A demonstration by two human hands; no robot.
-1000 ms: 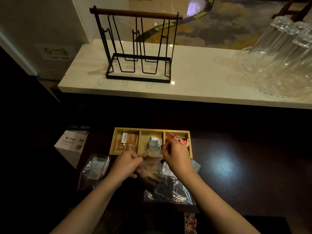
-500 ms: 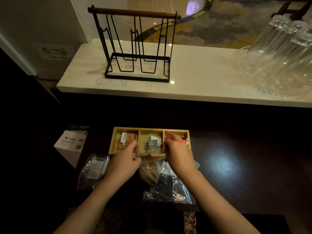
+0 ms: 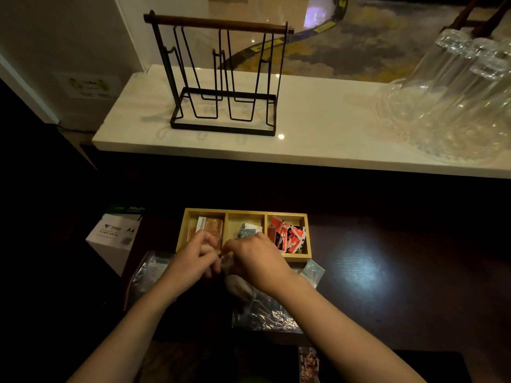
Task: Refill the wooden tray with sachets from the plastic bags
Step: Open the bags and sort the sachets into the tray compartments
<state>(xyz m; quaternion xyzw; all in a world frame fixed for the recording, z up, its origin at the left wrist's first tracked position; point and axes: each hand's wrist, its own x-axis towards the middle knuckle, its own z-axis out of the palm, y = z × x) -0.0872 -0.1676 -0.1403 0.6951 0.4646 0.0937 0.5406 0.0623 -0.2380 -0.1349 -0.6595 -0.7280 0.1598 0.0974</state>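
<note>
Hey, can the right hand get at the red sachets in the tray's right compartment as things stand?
Probably yes. The red sachets lie uncovered in the wooden tray, just beyond the right hand. But both it and the left hand grip a plastic bag.

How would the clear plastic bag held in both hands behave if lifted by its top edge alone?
The plastic bag, pinched by the left hand and right hand, looks thin and crinkled, so probably floppy. Its bulging bottom would likely sag and swing.
</note>
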